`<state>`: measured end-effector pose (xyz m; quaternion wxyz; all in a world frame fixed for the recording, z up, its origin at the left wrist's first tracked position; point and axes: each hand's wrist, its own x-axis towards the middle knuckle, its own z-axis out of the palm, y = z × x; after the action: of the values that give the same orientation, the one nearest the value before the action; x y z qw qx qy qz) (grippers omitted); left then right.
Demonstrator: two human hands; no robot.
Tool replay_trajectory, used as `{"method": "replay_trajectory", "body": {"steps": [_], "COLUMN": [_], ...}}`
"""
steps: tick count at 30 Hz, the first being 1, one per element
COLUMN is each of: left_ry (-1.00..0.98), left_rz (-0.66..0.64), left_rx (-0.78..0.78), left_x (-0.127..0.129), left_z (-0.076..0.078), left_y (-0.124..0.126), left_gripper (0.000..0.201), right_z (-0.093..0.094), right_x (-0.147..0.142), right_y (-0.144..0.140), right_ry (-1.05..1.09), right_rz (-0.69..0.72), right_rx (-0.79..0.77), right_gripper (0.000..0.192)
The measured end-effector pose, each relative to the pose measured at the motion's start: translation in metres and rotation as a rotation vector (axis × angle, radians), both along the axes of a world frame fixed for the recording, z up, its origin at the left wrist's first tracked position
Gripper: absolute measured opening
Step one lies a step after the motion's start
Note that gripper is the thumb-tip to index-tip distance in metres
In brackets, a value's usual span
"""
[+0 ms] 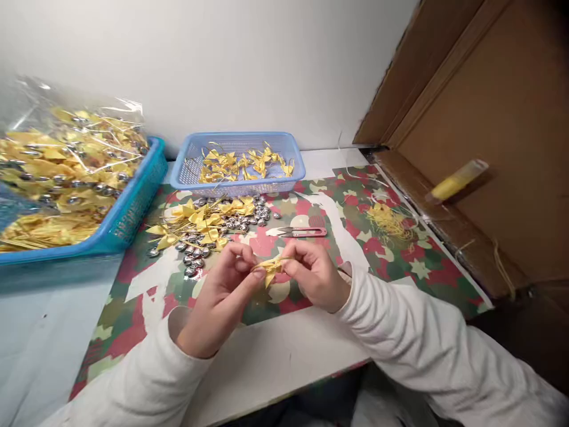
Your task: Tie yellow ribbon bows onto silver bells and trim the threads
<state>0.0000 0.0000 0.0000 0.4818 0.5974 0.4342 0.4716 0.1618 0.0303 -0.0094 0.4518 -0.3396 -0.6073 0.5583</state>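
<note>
Both hands are working together over the tabletop (pixel 275 362), just above a patterned mat (pixel 400 261). The left hand (pixel 220 296) is pinching one end of a small yellow bow (pixel 270 268) between thumb and fingertips, and the right hand (pixel 313 276) is gripping the other end, fingers curled tight around it. The bow is hanging between the two hands, clear of the mat.

Just beyond the hands, a loose pile of bows (pixel 198 224) is lying mixed with small silver beads (pixel 195 258), and red snips (pixel 302 232) are resting beside them. A small blue basket (pixel 191 172) is holding more bows against the wall, and a larger teal basket (pixel 133 213) on the left is carrying a full plastic bag (pixel 66 160). Yellow scraps (pixel 390 219) are lying at the right.

The bow is slight and the grip is by fingertips only; a hard pull looks likely to deform it or slip it free. The beads are sitting near the left wrist, so a sweep of the sleeve could be scattering them.
</note>
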Motion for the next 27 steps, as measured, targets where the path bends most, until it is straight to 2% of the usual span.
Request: {"method": "replay_trajectory", "body": {"steps": [5, 10, 13, 16, 18, 20, 23, 27], "left_ry": [0.31, 0.562, 0.611, 0.611, 0.588, 0.562, 0.505, 0.292], "left_rz": [0.19, 0.196, 0.211, 0.29, 0.347, 0.346, 0.208, 0.059], "left_rx": [0.261, 0.484, 0.52, 0.546, 0.539, 0.485, 0.338, 0.069], "left_x": [-0.008, -0.008, -0.008, -0.01, -0.011, -0.011, -0.01, -0.007], "left_z": [-0.005, 0.003, 0.004, 0.002, 0.001, 0.002, 0.006, 0.008], "left_y": [-0.002, -0.001, -0.002, -0.002, -0.002, -0.002, 0.0, 0.001], "left_gripper": [0.012, 0.021, 0.024, 0.026, 0.024, 0.021, 0.019, 0.012], "right_z": [-0.002, -0.001, 0.001, 0.003, 0.004, 0.004, 0.003, 0.002], "right_x": [0.003, 0.001, 0.001, 0.001, 0.001, 0.0, 0.0, 0.001], "right_y": [-0.003, -0.005, -0.006, -0.006, -0.006, -0.006, -0.005, -0.004], "right_ry": [-0.137, -0.183, -0.189, -0.151, -0.113, -0.097, -0.124, -0.201], "right_rz": [-0.035, -0.093, -0.102, -0.114, -0.111, -0.093, -0.049, -0.016], "right_rx": [0.145, 0.269, 0.255, 0.166, 0.104, 0.061, 0.047, 0.069], "right_gripper": [0.016, 0.016, 0.016, 0.016, 0.016, 0.016, 0.016, 0.017]}}
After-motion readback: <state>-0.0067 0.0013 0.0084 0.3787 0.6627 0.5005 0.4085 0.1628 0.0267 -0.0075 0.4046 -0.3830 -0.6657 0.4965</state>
